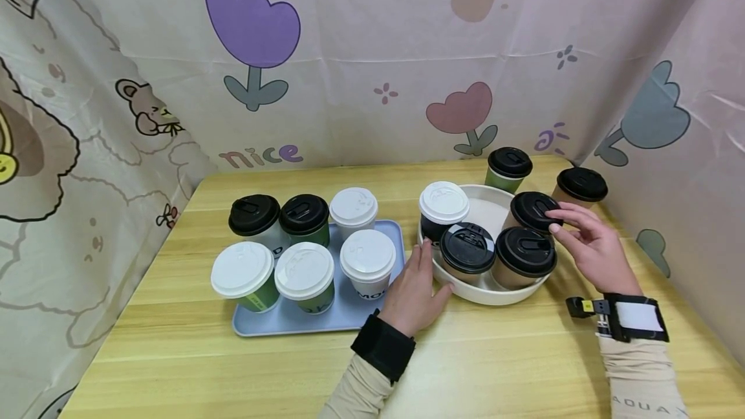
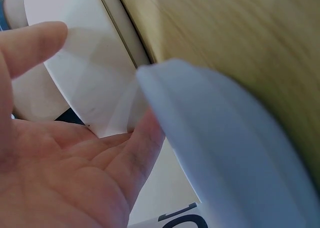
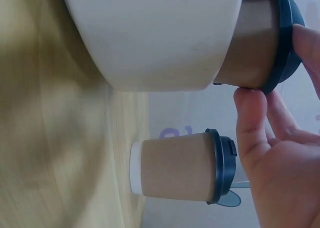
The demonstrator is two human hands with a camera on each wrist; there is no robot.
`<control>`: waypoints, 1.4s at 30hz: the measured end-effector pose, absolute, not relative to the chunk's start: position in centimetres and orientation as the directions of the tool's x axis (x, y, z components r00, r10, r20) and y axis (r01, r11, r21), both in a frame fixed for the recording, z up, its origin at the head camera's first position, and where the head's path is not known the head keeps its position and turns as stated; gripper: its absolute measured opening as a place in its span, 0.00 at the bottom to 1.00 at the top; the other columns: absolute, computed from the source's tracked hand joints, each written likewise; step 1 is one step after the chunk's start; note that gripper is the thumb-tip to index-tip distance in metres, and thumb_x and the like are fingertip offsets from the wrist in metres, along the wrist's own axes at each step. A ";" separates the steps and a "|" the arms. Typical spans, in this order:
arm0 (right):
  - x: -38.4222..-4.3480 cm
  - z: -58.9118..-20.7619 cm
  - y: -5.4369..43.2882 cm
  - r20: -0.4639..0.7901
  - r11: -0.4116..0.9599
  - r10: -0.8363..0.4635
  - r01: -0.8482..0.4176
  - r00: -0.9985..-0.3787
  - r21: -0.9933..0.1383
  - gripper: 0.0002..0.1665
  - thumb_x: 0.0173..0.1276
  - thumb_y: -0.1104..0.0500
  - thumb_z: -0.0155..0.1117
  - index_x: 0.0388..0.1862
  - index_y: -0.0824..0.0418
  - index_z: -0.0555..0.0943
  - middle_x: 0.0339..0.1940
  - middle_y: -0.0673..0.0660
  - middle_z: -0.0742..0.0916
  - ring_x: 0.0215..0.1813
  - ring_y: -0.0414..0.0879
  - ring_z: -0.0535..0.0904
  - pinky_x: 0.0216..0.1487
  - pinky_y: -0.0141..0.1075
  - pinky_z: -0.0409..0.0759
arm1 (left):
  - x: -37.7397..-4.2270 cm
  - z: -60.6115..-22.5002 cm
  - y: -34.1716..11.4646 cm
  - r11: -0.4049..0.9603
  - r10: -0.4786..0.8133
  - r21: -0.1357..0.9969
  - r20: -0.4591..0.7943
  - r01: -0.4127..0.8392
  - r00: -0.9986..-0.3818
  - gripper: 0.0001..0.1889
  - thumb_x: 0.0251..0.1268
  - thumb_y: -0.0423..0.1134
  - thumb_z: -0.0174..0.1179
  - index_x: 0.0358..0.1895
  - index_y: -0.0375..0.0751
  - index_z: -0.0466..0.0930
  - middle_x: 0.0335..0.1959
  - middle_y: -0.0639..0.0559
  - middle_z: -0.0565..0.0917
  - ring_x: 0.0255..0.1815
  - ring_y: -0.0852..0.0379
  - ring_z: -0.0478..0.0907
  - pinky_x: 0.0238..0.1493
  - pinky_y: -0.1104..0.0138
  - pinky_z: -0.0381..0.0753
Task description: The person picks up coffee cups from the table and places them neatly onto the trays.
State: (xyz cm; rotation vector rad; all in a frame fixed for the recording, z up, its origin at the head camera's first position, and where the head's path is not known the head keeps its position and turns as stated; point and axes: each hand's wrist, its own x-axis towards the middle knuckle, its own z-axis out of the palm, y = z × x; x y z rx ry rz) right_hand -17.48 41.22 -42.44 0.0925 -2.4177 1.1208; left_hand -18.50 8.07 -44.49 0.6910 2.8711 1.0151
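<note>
My right hand (image 1: 596,252) pinches the black lid edge of a brown paper coffee cup (image 1: 532,210) at the back right of the round white tray (image 1: 485,296). In the right wrist view, thumb and fingers meet that cup's lid (image 3: 284,42), its brown side rising above the tray wall (image 3: 155,42). My left hand (image 1: 413,296) rests its extended fingers against the tray's left side, thumb spread. Sharing the tray are two more black-lidded cups, one front left (image 1: 467,251) and one front right (image 1: 526,257), plus a white-lidded black cup (image 1: 443,209).
Left of the round tray lies a blue rectangular tray (image 1: 291,327) bearing several lidded cups, close beside my left hand. A green black-lidded cup (image 1: 508,169) stands behind the round tray. Another brown cup (image 1: 581,186) stands at the back right, near the curtain wall (image 1: 698,212).
</note>
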 end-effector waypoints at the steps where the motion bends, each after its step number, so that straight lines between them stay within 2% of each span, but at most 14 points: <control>1: -17.5 -42.5 41.2 0.440 0.667 0.137 -0.246 -0.887 -0.703 0.16 0.77 0.62 0.64 0.60 0.65 0.83 0.70 0.64 0.76 0.63 0.26 0.69 0.48 0.15 0.70 | -18.5 -44.5 8.1 0.690 0.414 0.603 0.127 0.401 -0.902 0.46 0.69 0.49 0.66 0.81 0.32 0.54 0.76 0.28 0.65 0.74 0.40 0.69 0.66 0.50 0.75; 10: -17.4 -42.6 41.5 0.430 0.671 0.133 -0.238 -0.893 -0.702 0.18 0.76 0.63 0.65 0.62 0.64 0.83 0.71 0.61 0.76 0.60 0.29 0.71 0.46 0.16 0.71 | -18.5 -44.6 8.1 0.683 0.417 0.617 0.109 0.391 -0.902 0.45 0.69 0.49 0.66 0.82 0.33 0.53 0.76 0.27 0.64 0.74 0.39 0.69 0.66 0.49 0.75; 16: -17.5 -42.7 41.4 0.419 0.668 0.112 -0.244 -0.901 -0.703 0.23 0.75 0.63 0.66 0.67 0.61 0.81 0.71 0.56 0.75 0.56 0.33 0.75 0.48 0.16 0.72 | -18.2 -44.3 7.9 0.697 0.409 0.622 0.061 0.356 -0.910 0.46 0.69 0.51 0.66 0.82 0.36 0.54 0.73 0.22 0.65 0.67 0.35 0.75 0.59 0.48 0.81; 19: -17.5 -42.7 41.3 0.419 0.668 0.106 -0.248 -0.902 -0.702 0.24 0.75 0.64 0.65 0.68 0.61 0.80 0.71 0.57 0.75 0.56 0.32 0.75 0.48 0.16 0.72 | -17.9 -44.0 7.7 0.703 0.409 0.621 0.046 0.347 -0.911 0.45 0.69 0.51 0.65 0.82 0.37 0.54 0.73 0.22 0.65 0.65 0.35 0.77 0.57 0.48 0.81; 23: -17.5 -42.7 41.4 0.411 0.664 0.105 -0.244 -0.905 -0.707 0.25 0.76 0.64 0.65 0.70 0.61 0.79 0.72 0.59 0.74 0.56 0.32 0.75 0.48 0.16 0.72 | -17.4 -43.3 7.6 0.733 0.387 0.573 0.092 0.367 -0.917 0.44 0.67 0.52 0.67 0.80 0.34 0.59 0.67 0.23 0.72 0.54 0.36 0.83 0.50 0.48 0.84; 25: -17.5 -42.8 41.4 0.400 0.659 0.111 -0.234 -0.910 -0.715 0.26 0.76 0.63 0.65 0.71 0.60 0.78 0.71 0.57 0.75 0.56 0.32 0.75 0.49 0.16 0.72 | -17.2 -42.9 7.5 0.751 0.362 0.534 0.160 0.389 -0.919 0.38 0.65 0.51 0.69 0.71 0.31 0.70 0.56 0.28 0.81 0.44 0.39 0.86 0.42 0.50 0.85; 27: -17.5 -42.9 41.4 0.386 0.659 0.118 -0.219 -0.915 -0.720 0.28 0.77 0.62 0.64 0.74 0.59 0.76 0.70 0.55 0.75 0.57 0.30 0.75 0.49 0.16 0.72 | -17.0 -42.5 7.4 0.761 0.330 0.506 0.237 0.406 -0.914 0.26 0.62 0.51 0.71 0.52 0.32 0.81 0.39 0.38 0.86 0.34 0.44 0.86 0.31 0.55 0.82; 28: -17.5 -42.9 41.4 0.378 0.660 0.122 -0.210 -0.918 -0.722 0.28 0.77 0.61 0.64 0.75 0.58 0.75 0.70 0.54 0.74 0.57 0.29 0.75 0.49 0.16 0.71 | -16.9 -42.4 7.3 0.758 0.317 0.502 0.275 0.417 -0.908 0.21 0.61 0.51 0.71 0.43 0.34 0.83 0.30 0.45 0.85 0.29 0.47 0.85 0.27 0.58 0.79; 30: -17.6 -42.9 41.5 0.364 0.665 0.131 -0.191 -0.922 -0.722 0.29 0.78 0.60 0.62 0.76 0.56 0.73 0.70 0.52 0.74 0.57 0.27 0.75 0.49 0.16 0.71 | -16.9 -42.2 7.2 0.730 0.320 0.507 0.340 0.459 -0.884 0.16 0.61 0.50 0.71 0.27 0.43 0.79 0.18 0.55 0.78 0.21 0.55 0.79 0.19 0.65 0.71; 32: -17.7 -42.8 41.5 0.354 0.669 0.138 -0.177 -0.925 -0.722 0.29 0.79 0.59 0.62 0.77 0.55 0.72 0.70 0.52 0.73 0.57 0.26 0.74 0.49 0.15 0.71 | -16.9 -42.1 7.2 0.685 0.364 0.518 0.366 0.512 -0.857 0.16 0.64 0.49 0.69 0.23 0.47 0.76 0.15 0.61 0.73 0.17 0.62 0.73 0.17 0.70 0.64; 35: -17.8 -42.7 41.6 0.343 0.669 0.146 -0.163 -0.928 -0.725 0.29 0.79 0.58 0.61 0.77 0.55 0.72 0.70 0.54 0.73 0.57 0.25 0.74 0.49 0.15 0.70 | -16.8 -42.2 7.7 0.588 0.511 0.523 0.351 0.617 -0.785 0.11 0.69 0.47 0.66 0.31 0.48 0.81 0.17 0.64 0.76 0.18 0.71 0.69 0.19 0.76 0.64; 37: -17.7 -42.6 41.6 0.340 0.670 0.147 -0.159 -0.929 -0.725 0.29 0.79 0.58 0.61 0.77 0.55 0.72 0.70 0.55 0.73 0.56 0.25 0.74 0.49 0.15 0.70 | -16.5 -42.4 8.2 0.537 0.614 0.515 0.304 0.668 -0.728 0.09 0.72 0.47 0.65 0.44 0.47 0.84 0.18 0.65 0.77 0.18 0.74 0.68 0.21 0.77 0.65; 40: -17.7 -42.7 41.6 0.338 0.675 0.150 -0.153 -0.929 -0.722 0.30 0.79 0.57 0.61 0.77 0.55 0.72 0.70 0.56 0.73 0.56 0.25 0.73 0.50 0.15 0.70 | -15.8 -42.9 9.4 0.515 0.711 0.471 0.232 0.716 -0.664 0.19 0.74 0.48 0.64 0.63 0.49 0.81 0.18 0.66 0.76 0.18 0.75 0.68 0.22 0.77 0.67; 42: -17.6 -42.8 41.6 0.338 0.677 0.154 -0.150 -0.929 -0.721 0.30 0.79 0.57 0.61 0.77 0.55 0.72 0.70 0.56 0.73 0.56 0.25 0.73 0.50 0.15 0.69 | -15.4 -43.3 10.2 0.535 0.729 0.422 0.207 0.732 -0.652 0.24 0.74 0.49 0.64 0.70 0.51 0.76 0.20 0.65 0.78 0.19 0.73 0.72 0.21 0.75 0.70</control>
